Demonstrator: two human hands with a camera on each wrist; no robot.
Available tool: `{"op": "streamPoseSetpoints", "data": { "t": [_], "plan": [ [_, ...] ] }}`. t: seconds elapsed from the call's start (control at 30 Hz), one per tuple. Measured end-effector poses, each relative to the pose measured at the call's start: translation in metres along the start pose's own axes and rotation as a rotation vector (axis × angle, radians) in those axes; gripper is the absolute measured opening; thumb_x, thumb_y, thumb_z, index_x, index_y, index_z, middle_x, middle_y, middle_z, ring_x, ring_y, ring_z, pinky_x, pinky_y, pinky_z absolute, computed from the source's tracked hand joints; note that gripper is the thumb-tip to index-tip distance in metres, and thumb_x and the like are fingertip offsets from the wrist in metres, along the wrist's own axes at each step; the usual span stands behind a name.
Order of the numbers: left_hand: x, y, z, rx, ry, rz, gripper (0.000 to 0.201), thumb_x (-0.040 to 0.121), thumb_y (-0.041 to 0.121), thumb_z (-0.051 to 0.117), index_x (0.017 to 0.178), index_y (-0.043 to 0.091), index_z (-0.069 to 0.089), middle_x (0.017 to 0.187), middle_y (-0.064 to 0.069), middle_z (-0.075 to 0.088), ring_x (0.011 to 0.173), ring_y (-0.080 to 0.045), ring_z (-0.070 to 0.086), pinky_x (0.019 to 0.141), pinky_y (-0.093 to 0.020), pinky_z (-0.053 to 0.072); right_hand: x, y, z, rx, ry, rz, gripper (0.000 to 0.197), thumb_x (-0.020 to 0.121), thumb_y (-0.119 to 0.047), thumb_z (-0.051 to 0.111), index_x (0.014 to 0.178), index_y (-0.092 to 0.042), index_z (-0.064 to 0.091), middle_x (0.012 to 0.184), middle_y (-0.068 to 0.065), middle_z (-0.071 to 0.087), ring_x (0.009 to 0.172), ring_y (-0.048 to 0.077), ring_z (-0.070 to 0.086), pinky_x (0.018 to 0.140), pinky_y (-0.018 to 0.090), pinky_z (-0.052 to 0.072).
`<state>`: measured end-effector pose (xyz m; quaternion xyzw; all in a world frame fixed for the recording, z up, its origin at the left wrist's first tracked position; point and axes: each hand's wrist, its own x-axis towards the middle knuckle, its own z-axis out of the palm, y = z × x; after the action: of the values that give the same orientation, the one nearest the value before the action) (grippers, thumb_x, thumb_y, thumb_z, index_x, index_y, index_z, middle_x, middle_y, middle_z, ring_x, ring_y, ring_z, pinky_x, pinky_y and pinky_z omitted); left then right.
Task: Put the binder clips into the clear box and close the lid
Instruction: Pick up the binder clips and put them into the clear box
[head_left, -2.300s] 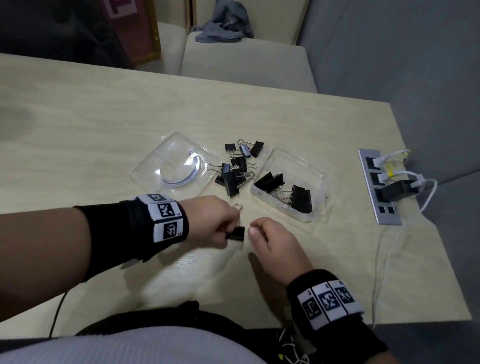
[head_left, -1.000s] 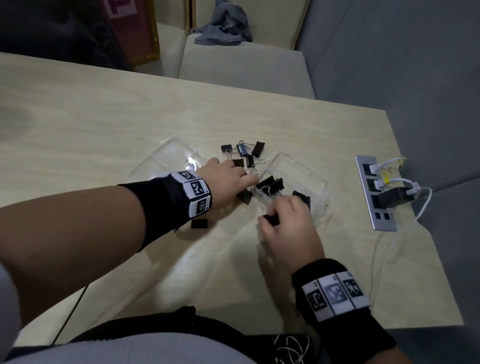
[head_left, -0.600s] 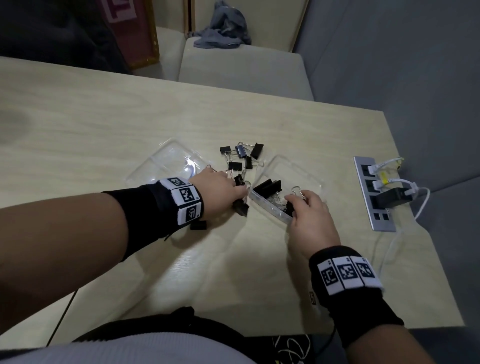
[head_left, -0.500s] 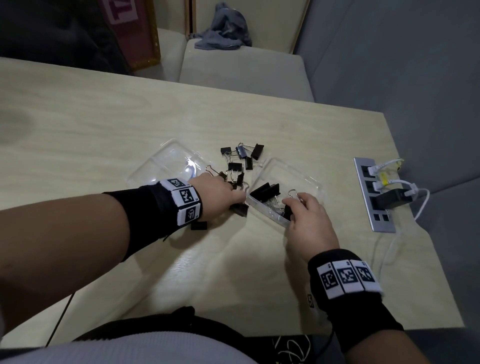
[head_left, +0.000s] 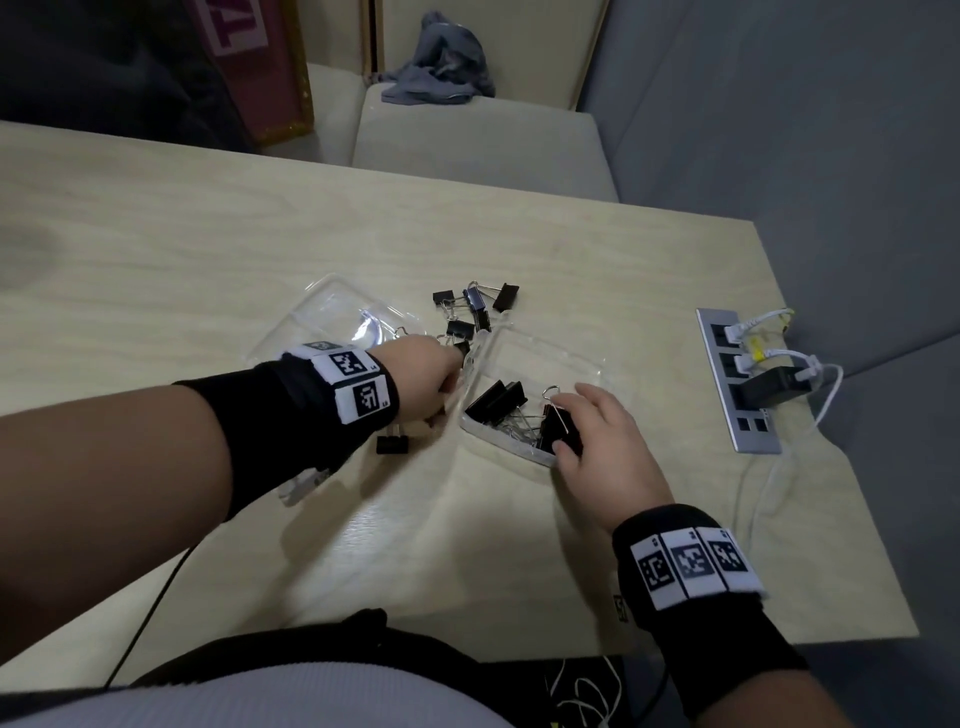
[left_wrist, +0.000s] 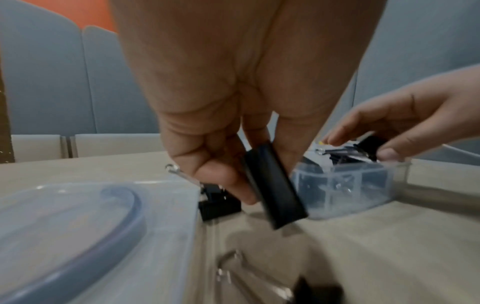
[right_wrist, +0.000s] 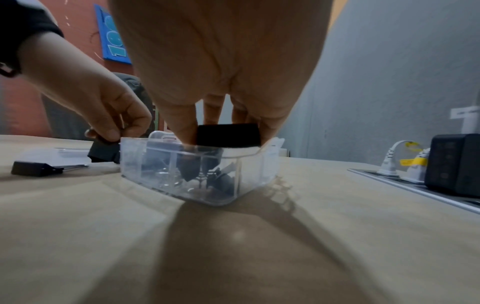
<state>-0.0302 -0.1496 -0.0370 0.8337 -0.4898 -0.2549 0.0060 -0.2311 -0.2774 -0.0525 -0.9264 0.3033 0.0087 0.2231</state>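
Note:
The clear box (head_left: 582, 358) sits mid-table with several black binder clips (head_left: 496, 402) inside. My right hand (head_left: 563, 423) pinches one black binder clip (right_wrist: 228, 135) just above the box's near rim (right_wrist: 233, 158). My left hand (head_left: 449, 376) hovers beside the box's left wall and pinches another black clip (left_wrist: 275, 185) clear of the table. Several loose clips (head_left: 470, 309) lie behind the box, and one more clip (head_left: 392, 442) lies by my left wrist. The clear lid (head_left: 332, 312) rests flat to the left, partly under my left arm.
A silver power strip (head_left: 737, 415) with white cables and a black adapter (head_left: 771, 387) is set into the table at the right. A cushioned bench with a grey cloth (head_left: 436, 73) stands beyond the far edge. A black cable (head_left: 150, 608) runs off the near edge.
My right hand carried its clip from the table front to the box's near corner. My left hand reached into the pile, took hold of a clip and lifted it beside the box.

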Motion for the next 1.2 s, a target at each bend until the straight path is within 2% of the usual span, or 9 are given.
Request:
{"op": "streamPoseSetpoints", "data": {
  "t": [0.07, 0.17, 0.4, 0.57, 0.67, 0.8, 0.9, 1.03, 1.2],
  "plan": [
    [0.000, -0.002, -0.011, -0.001, 0.086, -0.045, 0.020, 0.082, 0.002, 0.053, 0.089, 0.019, 0.047, 0.094, -0.008, 0.060, 0.082, -0.027, 0.055, 0.065, -0.035, 0.042, -0.003, 0.002, -0.002, -0.030, 0.072, 0.047, 0.050, 0.081, -0.024, 0.066, 0.128, -0.026, 0.050, 0.143, 0.001, 0.037, 0.131, 0.022, 0.033, 0.109, 0.036, 0.030],
    [0.000, 0.000, -0.027, -0.035, 0.284, -0.032, 0.023, 0.084, 0.002, 0.051, 0.102, 0.016, 0.051, 0.095, -0.012, 0.059, 0.080, -0.030, 0.055, 0.066, -0.036, 0.044, -0.008, 0.006, -0.002, -0.130, 0.183, 0.126, 0.047, 0.077, -0.034, 0.070, 0.120, -0.023, 0.054, 0.128, 0.002, 0.046, 0.118, 0.025, 0.041, 0.099, 0.040, 0.037],
    [-0.001, 0.029, -0.031, -0.142, 0.402, 0.153, 0.017, 0.090, 0.015, 0.051, 0.106, 0.013, 0.056, 0.100, -0.010, 0.062, 0.092, -0.031, 0.058, 0.070, -0.030, 0.037, -0.012, 0.009, 0.009, 0.035, 0.313, 0.219, 0.039, 0.076, -0.027, 0.075, 0.109, -0.013, 0.060, 0.112, 0.009, 0.052, 0.106, 0.029, 0.046, 0.090, 0.035, 0.039],
    [-0.005, 0.044, -0.033, -0.204, 0.615, 0.222, 0.016, 0.089, 0.014, 0.052, 0.104, 0.012, 0.057, 0.096, -0.011, 0.062, 0.089, -0.031, 0.055, 0.071, -0.036, 0.042, -0.012, 0.009, 0.010, 0.007, 0.285, 0.207, 0.040, 0.076, -0.028, 0.075, 0.109, -0.014, 0.059, 0.111, 0.008, 0.053, 0.106, 0.028, 0.046, 0.088, 0.037, 0.041],
    [-0.001, 0.050, -0.029, -0.273, 0.413, 0.310, 0.014, 0.087, 0.020, 0.060, 0.100, 0.016, 0.061, 0.095, -0.005, 0.066, 0.088, -0.024, 0.059, 0.075, -0.031, 0.043, -0.010, 0.008, 0.012, 0.035, 0.269, 0.198, 0.040, 0.077, -0.026, 0.075, 0.111, -0.012, 0.060, 0.112, 0.010, 0.052, 0.108, 0.028, 0.046, 0.089, 0.035, 0.040],
    [0.014, 0.046, -0.013, -0.271, 0.191, 0.266, 0.018, 0.082, 0.023, 0.068, 0.100, 0.021, 0.066, 0.106, -0.003, 0.064, 0.096, -0.019, 0.061, 0.083, -0.027, 0.045, -0.010, 0.007, 0.009, 0.104, 0.301, 0.209, 0.033, 0.083, -0.023, 0.068, 0.113, -0.010, 0.060, 0.118, 0.007, 0.050, 0.104, 0.023, 0.053, 0.087, 0.028, 0.042],
    [0.020, 0.037, -0.006, -0.267, 0.160, 0.223, 0.024, 0.081, 0.018, 0.067, 0.104, 0.023, 0.069, 0.116, -0.003, 0.057, 0.100, -0.017, 0.061, 0.089, -0.029, 0.048, -0.013, 0.006, 0.003, 0.150, 0.359, 0.182, 0.025, 0.089, -0.018, 0.057, 0.114, -0.016, 0.059, 0.119, 0.004, 0.048, 0.094, 0.023, 0.057, 0.084, 0.032, 0.048],
    [0.022, 0.033, -0.003, -0.108, 0.144, 0.285, 0.027, 0.087, 0.014, 0.059, 0.111, 0.019, 0.069, 0.121, -0.004, 0.061, 0.109, -0.024, 0.060, 0.093, -0.037, 0.049, -0.011, 0.005, 0.001, 0.033, 0.285, 0.129, 0.033, 0.092, -0.019, 0.052, 0.123, -0.025, 0.058, 0.131, 0.001, 0.048, 0.115, 0.026, 0.044, 0.093, 0.037, 0.043],
    [0.023, 0.033, -0.005, 0.074, 0.068, 0.325, 0.028, 0.091, 0.015, 0.051, 0.114, 0.020, 0.066, 0.122, -0.003, 0.061, 0.111, -0.028, 0.059, 0.089, -0.041, 0.051, -0.004, 0.002, 0.005, -0.048, 0.139, 0.165, 0.033, 0.091, -0.019, 0.052, 0.123, -0.022, 0.060, 0.135, 0.006, 0.047, 0.122, 0.028, 0.036, 0.100, 0.040, 0.038]
  ]
}}
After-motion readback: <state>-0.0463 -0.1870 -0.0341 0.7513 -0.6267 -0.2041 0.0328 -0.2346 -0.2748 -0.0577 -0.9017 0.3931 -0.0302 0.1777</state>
